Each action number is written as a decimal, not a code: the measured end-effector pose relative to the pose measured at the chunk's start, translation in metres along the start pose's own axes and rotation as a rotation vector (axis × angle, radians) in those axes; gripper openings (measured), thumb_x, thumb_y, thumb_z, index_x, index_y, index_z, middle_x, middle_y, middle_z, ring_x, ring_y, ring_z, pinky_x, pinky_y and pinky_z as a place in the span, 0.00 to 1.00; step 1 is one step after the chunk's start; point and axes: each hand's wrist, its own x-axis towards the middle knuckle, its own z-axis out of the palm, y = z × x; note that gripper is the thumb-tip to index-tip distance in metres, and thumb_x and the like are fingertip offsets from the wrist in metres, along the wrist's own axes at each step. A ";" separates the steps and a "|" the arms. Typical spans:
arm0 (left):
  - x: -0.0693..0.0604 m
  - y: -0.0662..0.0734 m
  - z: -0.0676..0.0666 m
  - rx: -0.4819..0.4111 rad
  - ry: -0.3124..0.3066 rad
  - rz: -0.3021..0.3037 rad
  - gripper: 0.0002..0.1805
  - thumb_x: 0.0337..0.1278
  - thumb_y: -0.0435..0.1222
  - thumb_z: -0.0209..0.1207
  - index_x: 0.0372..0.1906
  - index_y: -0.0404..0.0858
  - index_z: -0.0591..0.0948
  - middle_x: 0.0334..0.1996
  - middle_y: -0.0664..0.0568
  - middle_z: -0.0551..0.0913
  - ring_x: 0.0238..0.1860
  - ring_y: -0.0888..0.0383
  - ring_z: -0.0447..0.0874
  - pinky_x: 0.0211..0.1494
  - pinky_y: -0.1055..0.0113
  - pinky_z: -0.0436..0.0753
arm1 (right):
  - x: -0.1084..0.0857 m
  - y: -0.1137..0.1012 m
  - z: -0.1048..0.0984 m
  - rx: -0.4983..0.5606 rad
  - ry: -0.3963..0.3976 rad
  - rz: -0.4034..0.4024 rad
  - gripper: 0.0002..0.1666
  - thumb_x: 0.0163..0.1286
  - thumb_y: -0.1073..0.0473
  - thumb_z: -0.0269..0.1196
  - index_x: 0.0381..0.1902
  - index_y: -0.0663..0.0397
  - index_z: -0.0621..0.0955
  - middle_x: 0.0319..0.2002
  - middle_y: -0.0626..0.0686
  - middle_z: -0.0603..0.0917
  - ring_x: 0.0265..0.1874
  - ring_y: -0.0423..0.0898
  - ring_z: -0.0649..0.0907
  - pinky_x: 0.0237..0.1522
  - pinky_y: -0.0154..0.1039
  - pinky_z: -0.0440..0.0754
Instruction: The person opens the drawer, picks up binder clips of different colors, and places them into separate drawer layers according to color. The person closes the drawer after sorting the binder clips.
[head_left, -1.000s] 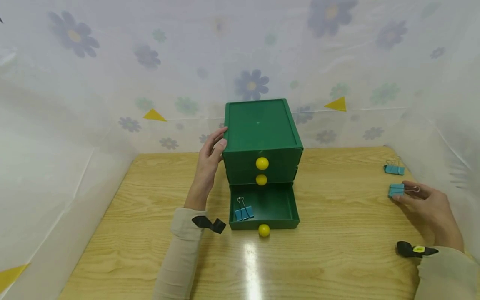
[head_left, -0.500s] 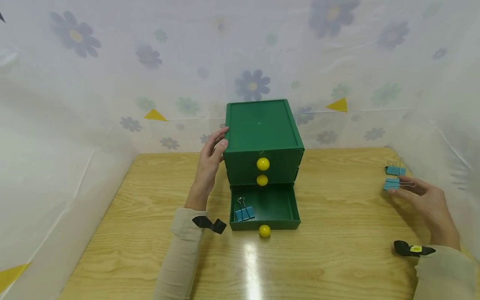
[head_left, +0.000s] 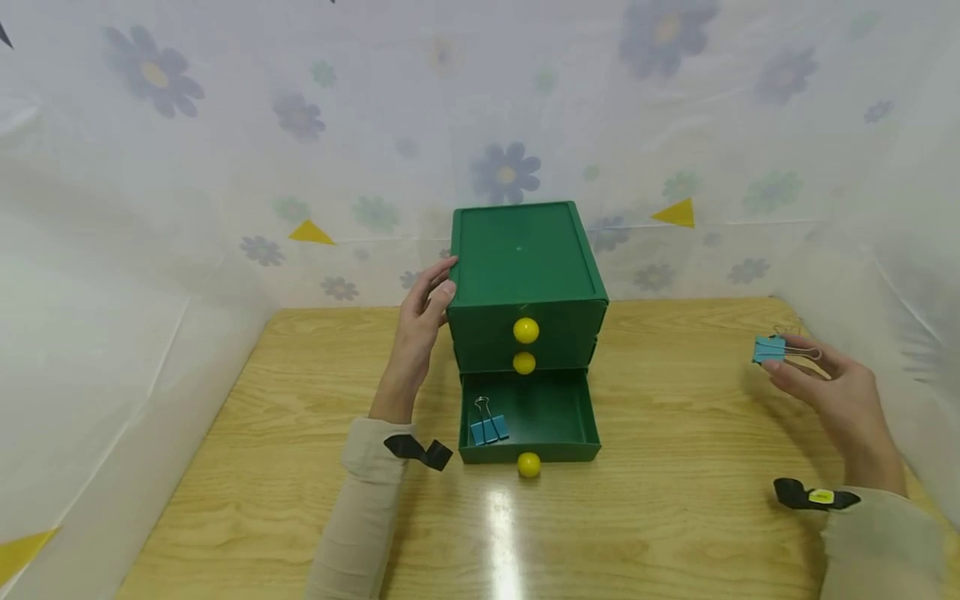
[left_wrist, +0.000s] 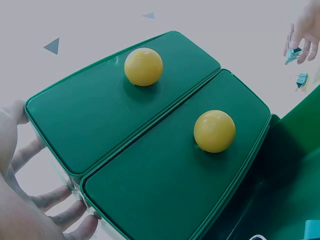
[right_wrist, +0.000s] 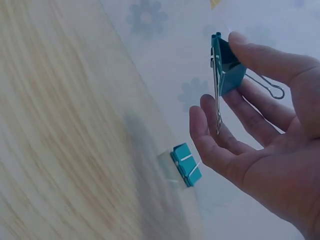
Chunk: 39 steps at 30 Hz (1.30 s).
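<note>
A green drawer cabinet (head_left: 519,250) with yellow ball knobs stands mid-table, its bottom drawer (head_left: 551,408) pulled out. One blue binder clip (head_left: 489,429) lies at the drawer's left side. Against the cabinet's left side rests my left hand (head_left: 418,337); in the left wrist view its fingers are fairly straight along that wall. My right hand (head_left: 847,400) pinches another blue binder clip (head_left: 768,349) between thumb and fingers, above the table at the right. A third binder clip (right_wrist: 186,164) lies beyond it in the right wrist view, mostly hidden in the head view.
The two upper drawers, with yellow knobs (left_wrist: 143,67), are pushed in. A wooden table (head_left: 675,517) extends around the cabinet. Flower-printed white sheeting (head_left: 375,125) encloses the back and both sides.
My right hand has lifted the pinched binder clip and moved it leftward and away from me, now in front of the clip on the table. My left hand stays against the cabinet.
</note>
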 end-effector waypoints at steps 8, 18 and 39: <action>-0.001 0.000 0.000 0.000 -0.002 0.000 0.25 0.77 0.49 0.52 0.74 0.54 0.73 0.74 0.55 0.66 0.73 0.56 0.65 0.68 0.43 0.71 | 0.006 -0.009 0.019 0.164 -0.093 -0.107 0.32 0.70 0.82 0.58 0.70 0.64 0.73 0.59 0.54 0.72 0.48 0.42 0.88 0.43 0.42 0.86; -0.001 0.000 0.000 0.004 0.011 -0.009 0.25 0.77 0.50 0.53 0.74 0.54 0.74 0.73 0.56 0.67 0.72 0.56 0.65 0.69 0.41 0.69 | 0.011 -0.017 0.045 0.106 -0.147 -0.205 0.32 0.74 0.78 0.55 0.75 0.65 0.67 0.62 0.54 0.67 0.51 0.42 0.84 0.40 0.43 0.87; 0.000 -0.001 0.000 -0.001 0.012 0.006 0.25 0.78 0.47 0.52 0.75 0.50 0.72 0.74 0.53 0.66 0.73 0.53 0.64 0.69 0.39 0.68 | 0.010 -0.038 0.075 0.097 -0.321 -0.275 0.26 0.81 0.74 0.44 0.74 0.72 0.64 0.72 0.57 0.66 0.52 0.51 0.88 0.31 0.49 0.87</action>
